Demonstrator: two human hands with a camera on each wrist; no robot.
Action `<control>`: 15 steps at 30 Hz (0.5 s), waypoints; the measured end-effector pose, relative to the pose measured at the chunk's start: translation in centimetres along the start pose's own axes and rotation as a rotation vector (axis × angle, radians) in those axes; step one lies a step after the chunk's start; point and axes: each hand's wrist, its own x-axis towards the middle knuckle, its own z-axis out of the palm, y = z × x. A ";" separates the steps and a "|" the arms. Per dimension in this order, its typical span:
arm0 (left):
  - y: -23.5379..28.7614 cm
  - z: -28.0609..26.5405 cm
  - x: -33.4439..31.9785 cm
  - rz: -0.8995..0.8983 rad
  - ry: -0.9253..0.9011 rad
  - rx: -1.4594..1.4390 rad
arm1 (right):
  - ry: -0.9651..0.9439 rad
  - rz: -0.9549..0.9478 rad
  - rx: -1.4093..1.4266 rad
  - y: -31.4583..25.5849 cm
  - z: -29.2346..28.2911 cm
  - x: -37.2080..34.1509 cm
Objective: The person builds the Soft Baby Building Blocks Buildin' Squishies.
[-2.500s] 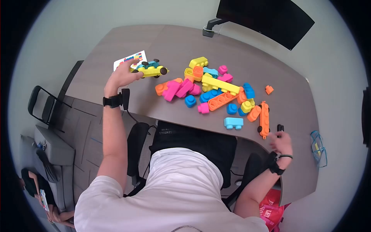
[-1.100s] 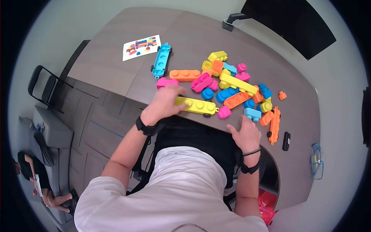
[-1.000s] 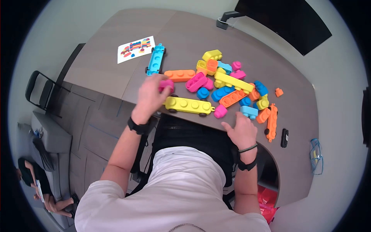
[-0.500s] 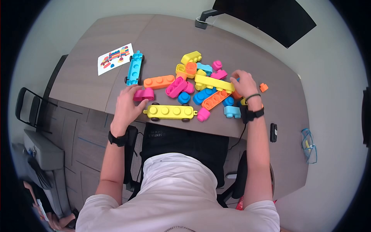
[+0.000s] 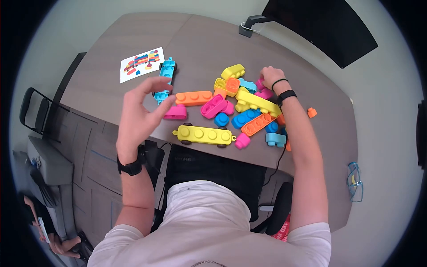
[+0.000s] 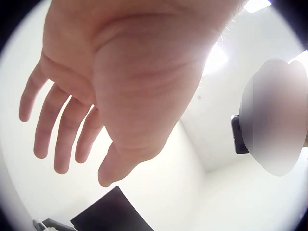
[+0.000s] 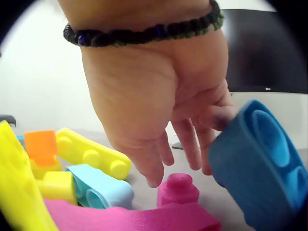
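My left hand [image 5: 138, 111] is raised over the table's left side, fingers spread and holding nothing. Its palm and loose fingers show in the left wrist view. Close by lie a pink block [image 5: 176, 113], a blue wheeled base [image 5: 166, 70] and an orange three-stud block [image 5: 194, 98]. A yellow wheeled base [image 5: 204, 135] stands along the front edge. At the back of the pile my right hand [image 5: 272, 76] reaches down with extended fingers. Its thumb tip is just above a small pink block [image 7: 178, 189]; a blue block [image 7: 260, 163] stands beside its fingers.
Several mixed blocks fill the middle, among them a long yellow block [image 5: 257, 103] and a light blue block [image 5: 275, 139]. A printed picture card [image 5: 141, 65] lies at the back left. A monitor [image 5: 320, 31] overhangs the back edge; glasses [image 5: 354, 182] lie at far right.
The yellow wheeled base came from my left hand to the front edge. My left hand has since lifted off the pink block. My right hand went from the right side to the pile's back.
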 end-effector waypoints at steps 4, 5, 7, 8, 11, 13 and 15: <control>-1.0 0.1 -0.3 -0.067 -0.110 0.021 | 0.150 -0.009 -0.013 0.4 -1.1 -1.1; -1.3 0.2 -0.3 -0.053 -0.099 0.027 | 0.146 -0.012 -0.014 -0.1 -2.4 -2.0; -1.4 0.5 -0.4 -0.046 -0.094 0.031 | 0.367 -0.066 0.243 -2.1 -5.9 -5.1; -1.0 1.0 -0.3 -0.022 -0.095 -0.022 | 0.348 -0.140 0.380 -3.1 -7.0 -6.5; 0.9 3.6 -0.6 0.035 -0.085 -0.099 | 0.345 -0.438 0.661 -9.0 -9.9 -12.5; 1.3 4.9 -1.1 0.077 -0.078 -0.127 | 0.307 -0.530 0.804 -13.3 -10.2 -16.7; 1.3 5.6 -1.4 0.073 -0.279 -0.129 | 0.372 -0.619 0.859 -16.4 -9.3 -19.5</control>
